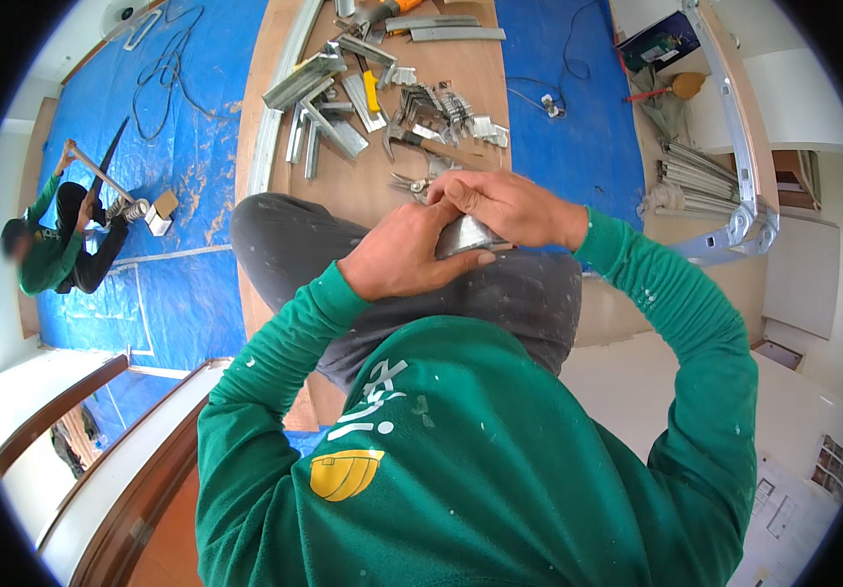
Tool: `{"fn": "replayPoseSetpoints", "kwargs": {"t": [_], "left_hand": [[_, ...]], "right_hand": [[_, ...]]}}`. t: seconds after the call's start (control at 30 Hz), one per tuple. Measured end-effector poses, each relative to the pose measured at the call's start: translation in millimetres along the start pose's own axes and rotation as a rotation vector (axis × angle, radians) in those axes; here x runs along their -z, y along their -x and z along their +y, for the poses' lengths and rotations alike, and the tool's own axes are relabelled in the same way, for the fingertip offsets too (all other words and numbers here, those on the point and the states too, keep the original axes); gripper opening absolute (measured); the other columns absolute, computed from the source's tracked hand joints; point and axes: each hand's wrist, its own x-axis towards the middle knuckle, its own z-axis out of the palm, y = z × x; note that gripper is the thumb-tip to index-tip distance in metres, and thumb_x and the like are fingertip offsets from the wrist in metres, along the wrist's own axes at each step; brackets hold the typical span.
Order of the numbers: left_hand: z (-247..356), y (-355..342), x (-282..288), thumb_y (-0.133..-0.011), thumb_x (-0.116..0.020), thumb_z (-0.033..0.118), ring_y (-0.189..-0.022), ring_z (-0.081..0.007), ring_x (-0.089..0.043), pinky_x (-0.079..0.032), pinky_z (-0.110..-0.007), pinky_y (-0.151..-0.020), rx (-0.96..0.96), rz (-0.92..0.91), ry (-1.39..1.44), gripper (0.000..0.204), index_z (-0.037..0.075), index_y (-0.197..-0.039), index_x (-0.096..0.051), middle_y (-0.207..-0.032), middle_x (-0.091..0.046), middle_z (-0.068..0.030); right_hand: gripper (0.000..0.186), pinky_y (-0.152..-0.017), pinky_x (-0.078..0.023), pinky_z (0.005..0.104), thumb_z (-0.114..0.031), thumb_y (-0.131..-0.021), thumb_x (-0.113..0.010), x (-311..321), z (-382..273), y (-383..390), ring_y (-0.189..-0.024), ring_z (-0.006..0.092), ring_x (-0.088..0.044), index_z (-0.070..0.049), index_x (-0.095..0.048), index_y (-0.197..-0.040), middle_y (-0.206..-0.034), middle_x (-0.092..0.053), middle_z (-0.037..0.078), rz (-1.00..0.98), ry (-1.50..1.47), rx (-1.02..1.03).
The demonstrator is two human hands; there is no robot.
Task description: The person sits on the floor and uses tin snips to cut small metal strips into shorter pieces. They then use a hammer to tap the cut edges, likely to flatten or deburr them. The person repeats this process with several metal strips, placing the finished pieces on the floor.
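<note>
Both my hands are closed around a short piece of grey metal channel above my lap. My left hand grips it from the left, with its thumb stretched along the near side. Over the top and right end lies my right hand, its fingers meeting those of the left. The hands hide much of the piece. Just beyond them, a pair of metal-jawed snips or pliers lies on the wooden board. A hammer with a wooden handle rests farther out.
Cut metal channel pieces, a yellow-handled tool and several small brackets crowd the board. Blue sheeting covers the floor. At left, a co-worker holds a long-handled tool. A ladder stands right.
</note>
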Motion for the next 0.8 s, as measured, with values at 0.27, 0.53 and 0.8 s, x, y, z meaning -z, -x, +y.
{"fn": "replayPoseSetpoints", "kwargs": {"t": [0.27, 0.53, 0.8], "left_hand": [[-4.1, 20.4, -39.0, -0.085, -0.084, 0.038, -0.090, -0.0467, -0.072, -0.058, -0.053, -0.083, -0.006, -0.181, 0.182, 0.049, 0.001, -0.114, -0.069, -0.094, -0.074, -0.0263], [-3.5, 29.0, -64.9, -0.079, -0.080, 0.025, -0.091, -0.0454, -0.073, -0.059, -0.052, -0.085, 0.146, -0.302, 0.163, 0.040, 0.005, -0.112, -0.071, -0.094, -0.075, -0.0249], [0.7, 36.4, -66.7, -0.078, -0.079, 0.024, -0.092, -0.0455, -0.073, -0.059, -0.053, -0.086, 0.188, -0.292, 0.103, 0.041, 0.007, -0.114, -0.070, -0.095, -0.075, -0.0236]], "right_hand": [[0.050, -0.078, -0.048, 0.0341, -0.045, -0.117, -0.038, -65.6, 10.8, 61.5, -0.083, 0.0191, -0.061, -0.003, -0.065, -0.118, -0.092, -0.065, 0.009, 0.246, -0.258, -0.114], [0.046, -0.059, -0.037, 0.0270, -0.045, -0.117, -0.038, -99.9, 26.8, 86.4, -0.063, 0.0064, -0.046, -0.008, -0.065, -0.121, -0.074, -0.050, -0.003, 0.428, -0.265, -0.208], [0.048, -0.063, -0.039, 0.0308, -0.046, -0.117, -0.037, -101.0, 28.2, 89.7, -0.068, 0.0109, -0.049, -0.006, -0.064, -0.121, -0.079, -0.055, 0.002, 0.381, -0.328, -0.214]]}}
